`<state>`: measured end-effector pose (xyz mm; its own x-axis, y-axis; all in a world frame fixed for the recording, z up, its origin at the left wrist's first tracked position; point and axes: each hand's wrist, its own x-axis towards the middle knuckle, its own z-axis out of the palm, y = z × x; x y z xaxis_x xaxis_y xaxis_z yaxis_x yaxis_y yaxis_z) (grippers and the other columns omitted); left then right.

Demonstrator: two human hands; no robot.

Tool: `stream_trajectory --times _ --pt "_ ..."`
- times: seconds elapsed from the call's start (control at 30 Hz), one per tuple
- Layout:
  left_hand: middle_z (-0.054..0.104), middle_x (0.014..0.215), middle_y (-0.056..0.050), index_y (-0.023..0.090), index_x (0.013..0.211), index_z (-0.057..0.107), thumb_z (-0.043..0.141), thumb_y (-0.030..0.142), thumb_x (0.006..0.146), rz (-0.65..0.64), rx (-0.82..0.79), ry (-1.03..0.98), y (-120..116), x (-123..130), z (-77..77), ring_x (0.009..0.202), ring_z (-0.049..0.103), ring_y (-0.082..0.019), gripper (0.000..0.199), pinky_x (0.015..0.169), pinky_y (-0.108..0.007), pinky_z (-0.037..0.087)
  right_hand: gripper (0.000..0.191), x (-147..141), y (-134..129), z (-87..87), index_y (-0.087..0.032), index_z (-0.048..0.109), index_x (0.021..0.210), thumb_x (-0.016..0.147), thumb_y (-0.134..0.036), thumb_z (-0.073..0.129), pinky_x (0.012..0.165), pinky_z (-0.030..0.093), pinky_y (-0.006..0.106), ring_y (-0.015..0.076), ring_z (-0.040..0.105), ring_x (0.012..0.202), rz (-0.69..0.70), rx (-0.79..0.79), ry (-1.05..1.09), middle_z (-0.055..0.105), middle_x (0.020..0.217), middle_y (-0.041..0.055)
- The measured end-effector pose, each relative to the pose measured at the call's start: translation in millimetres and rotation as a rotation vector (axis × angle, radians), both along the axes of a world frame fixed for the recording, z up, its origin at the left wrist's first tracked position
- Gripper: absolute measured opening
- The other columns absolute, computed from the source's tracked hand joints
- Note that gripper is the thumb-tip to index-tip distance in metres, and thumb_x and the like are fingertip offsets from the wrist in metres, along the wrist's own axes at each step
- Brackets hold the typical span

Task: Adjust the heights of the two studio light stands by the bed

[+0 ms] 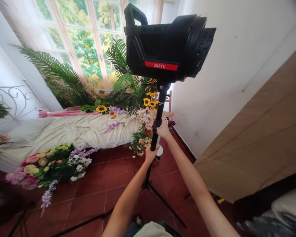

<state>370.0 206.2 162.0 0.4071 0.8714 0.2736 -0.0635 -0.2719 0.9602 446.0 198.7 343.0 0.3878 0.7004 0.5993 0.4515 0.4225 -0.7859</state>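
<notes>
A black studio light [153,46] with a red label reading ZHEYU tops a black light stand [159,112] in front of me. My left hand [151,154] is closed around the stand's pole. Higher up, my right hand [163,129] grips the pole at a black collar; part of its fingers is hidden behind the pole. The stand's spread legs reach the red tiled floor [118,171] below my hands.
A bed with a cream cover [88,130] lies to the left, with a large flower arrangement [49,161] at its near side. Palm leaves and sunflowers [146,101] stand by the window [88,42]. At right are a white wall [224,65] and a brown panel [266,138].
</notes>
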Motion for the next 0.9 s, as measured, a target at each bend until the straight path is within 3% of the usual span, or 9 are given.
stream_trajectory --times 0.17,0.4,0.6,0.73,0.9 --pt "0.049 0.042 0.001 0.015 0.049 0.052 0.065 0.048 0.062 -0.071 -0.125 0.023 6.6 6.1 1.8 0.041 0.046 -0.009 0.037 0.045 -0.021 0.037 0.036 0.3 -5.7 -11.0 -0.019 0.045 0.081 0.059 -0.037 0.068 0.055 0.046 0.026 0.0110 0.051 0.058 0.081 -0.084 0.006 0.052 0.067 -0.0028" --pt "0.049 0.041 0.001 0.016 0.047 0.051 0.063 0.036 0.059 0.020 -0.167 0.092 11.2 14.6 -12.5 0.038 0.046 -0.009 0.027 0.041 -0.020 0.035 0.036 4.8 -3.5 -21.4 -0.020 0.046 0.081 0.061 -0.040 0.069 0.058 0.047 0.026 0.0127 0.053 0.063 0.039 -0.085 -0.050 0.054 0.071 -0.0011" --pt "0.050 0.041 0.001 0.016 0.044 0.050 0.062 0.031 0.058 0.042 -0.156 0.083 10.4 17.4 -12.3 0.038 0.046 -0.009 0.024 0.041 -0.020 0.034 0.043 4.6 -31.5 -29.2 -0.021 0.044 0.102 0.069 -0.040 0.065 0.070 0.049 0.027 0.0141 0.057 0.081 0.108 -0.136 -0.050 0.059 0.091 0.0016" --pt "0.049 0.040 0.001 0.016 0.043 0.050 0.063 0.032 0.058 0.015 -0.162 0.067 10.8 16.4 -11.6 0.039 0.045 -0.009 0.025 0.041 -0.020 0.034 0.035 11.5 -65.3 -67.2 -0.021 0.044 0.105 0.079 -0.042 0.053 0.070 0.048 0.025 0.0135 0.058 0.087 0.126 -0.235 0.047 0.060 0.096 0.0035" --pt "0.049 0.039 0.000 0.016 0.042 0.050 0.064 0.030 0.057 0.010 -0.172 0.048 11.2 16.3 -11.2 0.041 0.047 -0.010 0.025 0.042 -0.020 0.034 0.039 10.3 -100.0 -141.8 -0.019 0.049 0.098 0.072 -0.047 0.060 0.065 0.048 0.026 0.0140 0.058 0.076 -0.017 -0.448 0.072 0.061 0.089 0.0045"
